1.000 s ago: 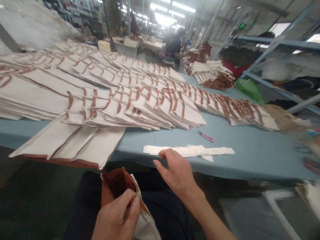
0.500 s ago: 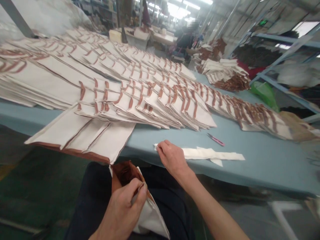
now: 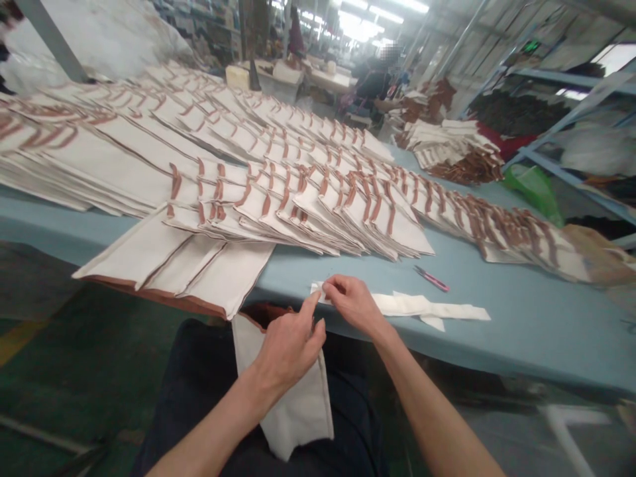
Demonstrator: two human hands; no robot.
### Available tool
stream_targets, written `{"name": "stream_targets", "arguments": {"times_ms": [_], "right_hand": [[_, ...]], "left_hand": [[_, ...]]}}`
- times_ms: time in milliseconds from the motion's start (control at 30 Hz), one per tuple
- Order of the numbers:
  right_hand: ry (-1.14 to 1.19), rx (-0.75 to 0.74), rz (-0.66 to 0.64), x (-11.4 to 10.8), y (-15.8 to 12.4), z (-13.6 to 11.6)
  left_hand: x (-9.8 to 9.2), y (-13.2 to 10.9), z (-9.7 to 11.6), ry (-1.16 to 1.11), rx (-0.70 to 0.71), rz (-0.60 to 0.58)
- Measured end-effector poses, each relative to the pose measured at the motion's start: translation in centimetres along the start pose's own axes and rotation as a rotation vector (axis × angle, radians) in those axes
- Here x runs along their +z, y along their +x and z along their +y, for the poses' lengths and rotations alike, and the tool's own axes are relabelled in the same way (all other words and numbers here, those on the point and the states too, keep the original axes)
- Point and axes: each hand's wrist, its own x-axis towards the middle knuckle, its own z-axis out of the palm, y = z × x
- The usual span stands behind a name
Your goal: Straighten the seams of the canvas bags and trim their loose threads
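My left hand point(image 3: 291, 348) is in front of the table edge, over a cream fabric piece with brown lining point(image 3: 298, 411) that hangs above my lap. Its index finger stretches toward my right fingertips, the thumb stands apart, and no object shows in its grip. My right hand point(image 3: 352, 305) pinches at the left end of a white strip pile point(image 3: 430, 308) on the table edge. Whatever lies between those fingertips is too small to make out. To the left, a cream panel with brown trim point(image 3: 173, 265) overhangs the edge, its corner meeting the hanging piece.
Overlapping rows of cream pieces with brown edges point(image 3: 308, 199) cover much of the blue table point(image 3: 536, 318). Pink-handled thread snips point(image 3: 432, 278) lie behind the strips. More stacked fabric point(image 3: 454, 149) and a green bag point(image 3: 534, 189) are at the far right. Another person point(image 3: 375, 83) is in the background.
My left hand has let go of the hanging piece's opening and risen right toward my right hand, fingers now spread. The piece's front has swung into view. My right hand stays pinched by the strips.
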Motion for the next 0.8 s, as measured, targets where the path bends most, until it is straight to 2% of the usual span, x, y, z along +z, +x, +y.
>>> {"name": "stream_targets", "arguments": {"times_ms": [133,267,367,533,667,800], "right_hand": [[0.229,0.026,0.110,-0.4,-0.1,0.5],[0.447,0.079,0.411,-2.7,-0.5,1.7],[0.587,0.135,0.648,-6.1,-0.9,3.5],[0.741,0.301,0.960,-13.6,-1.5,7.3],[0.787,0.430,1.171,-18.8,-1.4,10.2],[0.798,0.514,1.318,-22.3,-1.4,12.0]], "left_hand": [[0.9,2.0,1.1,0.142,-0.003,-0.045],[1.3,2.4,1.2,0.248,-0.014,-0.070],[1.1,2.3,1.4,0.292,0.002,-0.085],[0.9,2.3,1.7,0.328,0.029,-0.094],[1.1,2.5,1.7,0.380,0.054,-0.089],[1.4,2.6,1.6,0.398,0.057,-0.088]]}}
